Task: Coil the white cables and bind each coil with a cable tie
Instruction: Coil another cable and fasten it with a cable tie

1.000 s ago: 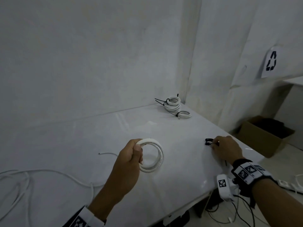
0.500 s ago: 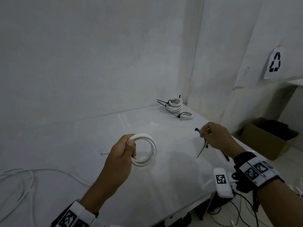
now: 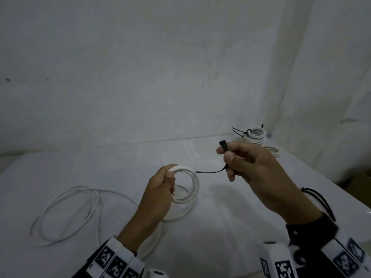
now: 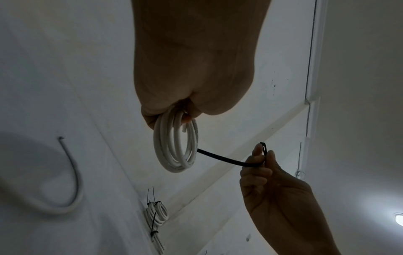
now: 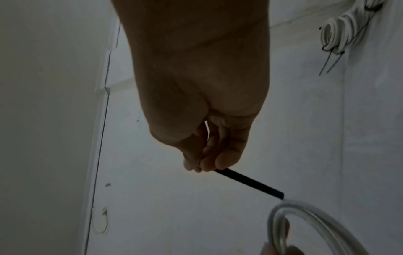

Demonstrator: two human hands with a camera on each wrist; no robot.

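White table fills your view. Your left hand grips the coiled white cable above it; your right hand pinches a black cable tie, whose tip reaches the coil. Bound coils sit at the far corner.

Left side: loose cable sprawls in loops on the table; I'd snag it sweeping low there.
Centre: my left hand holds the coil above the table, with bare tabletop beyond it up to the wall.
Between hands: the tie spans the gap, its tip at the coil's rim.
Far right corner: bound coils stacked by the wall, tie tails sticking out.
Right: my right hand hangs in front of those coils.
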